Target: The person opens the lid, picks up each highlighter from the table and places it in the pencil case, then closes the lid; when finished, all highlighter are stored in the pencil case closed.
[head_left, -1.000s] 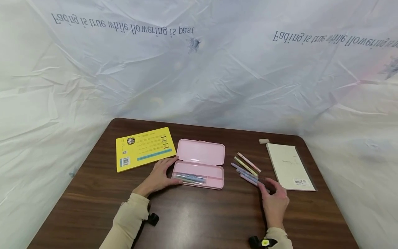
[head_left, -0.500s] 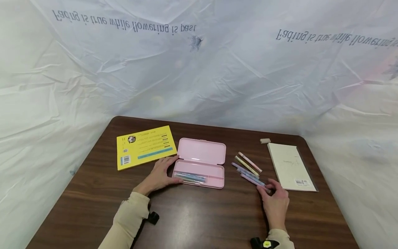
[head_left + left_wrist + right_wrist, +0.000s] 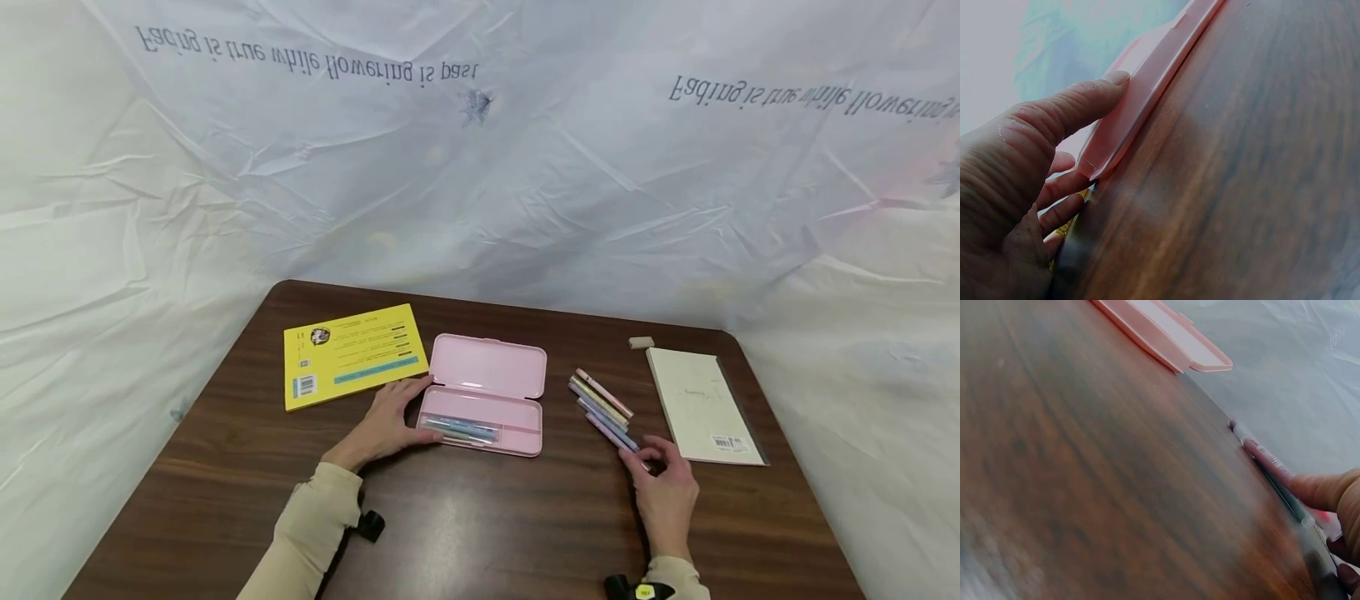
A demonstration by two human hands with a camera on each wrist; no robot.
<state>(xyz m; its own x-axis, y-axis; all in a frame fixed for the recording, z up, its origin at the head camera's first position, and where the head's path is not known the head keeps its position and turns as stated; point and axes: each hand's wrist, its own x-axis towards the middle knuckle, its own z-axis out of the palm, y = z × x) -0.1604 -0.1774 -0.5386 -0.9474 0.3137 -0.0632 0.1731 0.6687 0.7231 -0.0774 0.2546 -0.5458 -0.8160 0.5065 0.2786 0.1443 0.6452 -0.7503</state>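
Note:
A pink pencil case (image 3: 487,367) lies with its lid folded back. In its front compartment is a clear packet of pens (image 3: 461,430). My left hand (image 3: 381,427) holds the case at its left end; in the left wrist view the thumb (image 3: 1088,100) presses the front wall and the fingers reach round the corner. To the right, several pastel pens (image 3: 600,404) lie side by side at a slant. My right hand (image 3: 663,487) pinches the near ends of the lowest pens, a purple and a blue one, with thumb and fingers. Its fingertips are partly hidden in the right wrist view.
A yellow book (image 3: 352,354) lies left of the case. At the right is a cream notepad (image 3: 701,404), with a small eraser (image 3: 641,342) by its far corner. A pale printed sheet (image 3: 480,183) hangs behind the dark wooden table (image 3: 465,533).
The loose pens have drawn closer together into a neater row beside the pink one, shifting as my right hand grips their near ends. My left hand stays on the case.

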